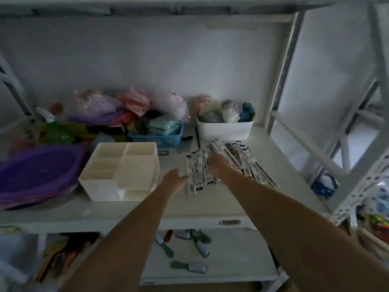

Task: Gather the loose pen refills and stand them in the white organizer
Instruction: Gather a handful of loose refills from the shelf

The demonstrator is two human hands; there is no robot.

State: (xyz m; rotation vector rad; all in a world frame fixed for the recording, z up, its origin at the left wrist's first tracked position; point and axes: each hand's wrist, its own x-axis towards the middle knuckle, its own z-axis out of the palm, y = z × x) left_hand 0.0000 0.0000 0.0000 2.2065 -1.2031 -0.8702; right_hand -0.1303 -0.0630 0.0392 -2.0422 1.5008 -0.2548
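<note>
White organizer sits at shelf left, compartments up and empty (ready to take refills upright). Left hand just beside the near end of the pen refills, fingers spread, holding nothing, likely to corral strays. Right hand lies flat on the fanned pile, fingers released, pressing rather than gripping.

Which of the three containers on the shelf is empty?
The white organizer beside the left hand: its compartments are bare, while the blue basket and white bin are full.
</note>
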